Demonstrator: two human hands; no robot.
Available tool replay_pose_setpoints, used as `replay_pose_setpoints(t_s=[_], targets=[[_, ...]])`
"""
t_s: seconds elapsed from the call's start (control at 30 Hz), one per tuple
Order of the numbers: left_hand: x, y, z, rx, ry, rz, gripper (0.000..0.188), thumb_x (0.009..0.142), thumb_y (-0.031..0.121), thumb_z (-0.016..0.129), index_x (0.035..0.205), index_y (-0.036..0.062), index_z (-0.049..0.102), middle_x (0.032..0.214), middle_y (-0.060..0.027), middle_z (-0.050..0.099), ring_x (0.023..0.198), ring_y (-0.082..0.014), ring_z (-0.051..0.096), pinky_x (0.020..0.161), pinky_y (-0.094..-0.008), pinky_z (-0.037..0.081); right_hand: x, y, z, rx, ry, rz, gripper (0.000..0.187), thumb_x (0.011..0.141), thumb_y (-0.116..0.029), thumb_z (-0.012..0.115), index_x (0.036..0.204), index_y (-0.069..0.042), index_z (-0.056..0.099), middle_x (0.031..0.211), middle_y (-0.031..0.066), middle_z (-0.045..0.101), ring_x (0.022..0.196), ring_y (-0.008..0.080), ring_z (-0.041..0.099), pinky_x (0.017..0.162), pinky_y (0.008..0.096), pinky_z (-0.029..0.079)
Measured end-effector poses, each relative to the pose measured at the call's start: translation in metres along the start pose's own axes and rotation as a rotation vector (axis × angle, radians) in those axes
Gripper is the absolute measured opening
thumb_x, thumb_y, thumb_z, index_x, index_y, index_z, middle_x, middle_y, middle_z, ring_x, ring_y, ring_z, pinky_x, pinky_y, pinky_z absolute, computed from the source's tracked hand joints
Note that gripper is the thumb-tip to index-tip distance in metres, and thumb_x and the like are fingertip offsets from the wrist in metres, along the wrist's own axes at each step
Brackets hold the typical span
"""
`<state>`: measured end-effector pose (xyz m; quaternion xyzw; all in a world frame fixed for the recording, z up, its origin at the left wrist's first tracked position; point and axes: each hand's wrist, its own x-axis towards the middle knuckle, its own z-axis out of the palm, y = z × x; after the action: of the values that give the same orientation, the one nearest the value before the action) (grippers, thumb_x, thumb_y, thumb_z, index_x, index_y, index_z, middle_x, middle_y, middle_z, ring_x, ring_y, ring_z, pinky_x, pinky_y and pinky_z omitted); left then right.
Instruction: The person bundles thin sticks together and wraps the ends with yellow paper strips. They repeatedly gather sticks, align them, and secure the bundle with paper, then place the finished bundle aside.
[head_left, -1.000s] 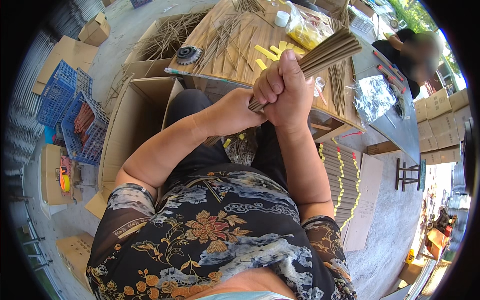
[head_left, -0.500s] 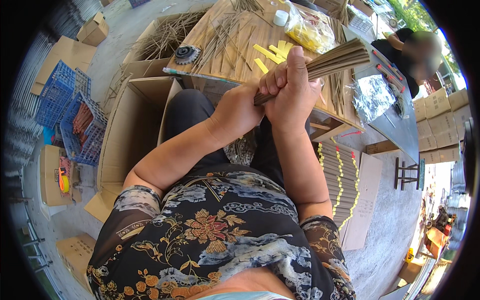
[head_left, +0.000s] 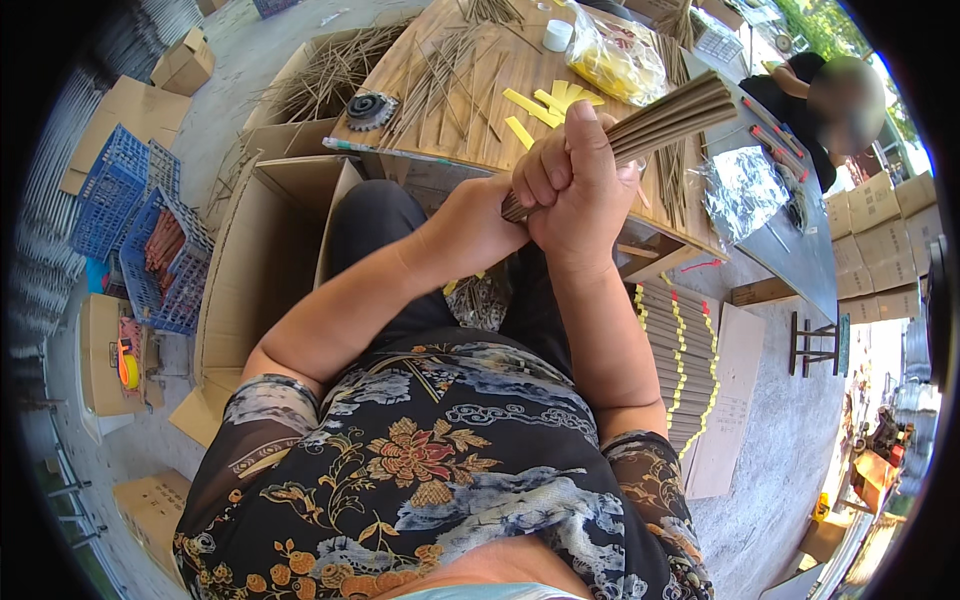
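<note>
A bundle of thin brown incense sticks (head_left: pixel 675 117) slants up to the right above my lap. My right hand (head_left: pixel 575 190) is wrapped round its middle, thumb pointing up along the side. At the bundle's lower end my left hand (head_left: pixel 478 215) is pressed against the sticks, its fingers mostly hidden behind. Just beyond on the wooden table (head_left: pixel 480 95) lie yellow paper strips (head_left: pixel 548 103), and to their left several loose sticks (head_left: pixel 440 85) are scattered.
An open cardboard box (head_left: pixel 265 240) stands left of my knees, blue crates (head_left: pixel 165 260) farther left. Bound bundles with yellow bands (head_left: pixel 675 360) lie at my right. A clear bag (head_left: pixel 615 60) and a dark gear-like disc (head_left: pixel 371 110) rest on the table. A person (head_left: pixel 790 95) sits far right.
The bundle's upper end has shifted slightly left and its sticks have spread into clumps. Its lower end now sits slightly lower between my hands. Both hands keep nearly the same place.
</note>
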<state>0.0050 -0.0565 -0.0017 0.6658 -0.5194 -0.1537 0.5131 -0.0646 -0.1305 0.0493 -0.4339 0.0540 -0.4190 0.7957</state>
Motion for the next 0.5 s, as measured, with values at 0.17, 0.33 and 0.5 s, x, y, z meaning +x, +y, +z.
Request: replay_pose_setpoints(t_s=[0.17, 0.33, 0.5], targets=[[-0.002, -0.002, -0.015, 0.013, -0.164, -0.028, 0.023, 0.068, 0.005, 0.061, 0.089, -0.0003, 0.054, 0.081, -0.0217, 0.059, 0.080, -0.0381, 0.057, 0.067, -0.0387, 0.047, -0.001, 0.011, -0.003, 0.043, 0.017, 0.020, 0.030, 0.087, -0.019, 0.046, 0.061, -0.012, 0.034, 0.047, -0.0014, 0.029, 0.035, 0.0092, 0.026, 0.033, 0.0257, 0.027], [-0.004, -0.007, -0.006, 0.216, 0.066, -0.091, 0.031, 0.070, 0.006, 0.066, 0.097, 0.0020, 0.051, 0.084, -0.0151, 0.061, 0.077, -0.0232, 0.060, 0.070, -0.0293, 0.045, 0.004, 0.016, -0.002, 0.056, 0.094, 0.047, 0.029, 0.087, -0.019, 0.045, 0.061, -0.012, 0.033, 0.048, -0.0018, 0.028, 0.036, 0.0092, 0.026, 0.034, 0.0260, 0.027], [-0.018, 0.001, -0.013, 0.121, -0.008, -0.154, 0.036, 0.070, 0.007, 0.066, 0.101, 0.0019, 0.049, 0.083, -0.0130, 0.060, 0.076, -0.0181, 0.059, 0.070, -0.0286, 0.045, 0.002, 0.022, -0.008, 0.193, 0.057, 0.121, 0.025, 0.085, -0.016, 0.050, 0.065, -0.009, 0.038, 0.048, 0.0003, 0.034, 0.036, 0.0105, 0.031, 0.034, 0.0262, 0.030]])
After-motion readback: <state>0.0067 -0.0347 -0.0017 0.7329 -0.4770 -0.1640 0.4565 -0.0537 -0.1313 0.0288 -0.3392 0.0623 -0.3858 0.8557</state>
